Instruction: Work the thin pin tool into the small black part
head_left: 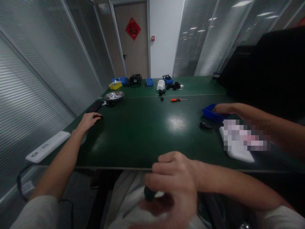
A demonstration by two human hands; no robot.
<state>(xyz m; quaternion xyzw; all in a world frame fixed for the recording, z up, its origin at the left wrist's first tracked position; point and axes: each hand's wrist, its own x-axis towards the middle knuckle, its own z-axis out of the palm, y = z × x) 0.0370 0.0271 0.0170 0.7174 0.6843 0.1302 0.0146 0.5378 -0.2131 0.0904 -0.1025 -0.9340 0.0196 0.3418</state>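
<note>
Close to the camera, over the table's front edge and my lap, is my right hand (175,181). Its fingers are curled around a small dark round part (149,193), whose kind I cannot make out; the lower fingers are blurred. My left hand (89,121) rests at the table's left side with its fingers loosely stretched out, beside a dark flat phone-like object (95,106). Just beyond that hand stands a shiny metal bowl (114,96) with small pieces in it. A small black round piece (162,99) lies mid-table, left of an orange-handled screwdriver (176,100).
At right, another person's hand (223,108) reaches into a blue tray (211,114), near a black mouse-shaped object (206,125) and a white tray (234,155). A white device (47,147) lies at left. Far back are a yellow tray (115,85), blue bins (150,82) and black parts (175,85).
</note>
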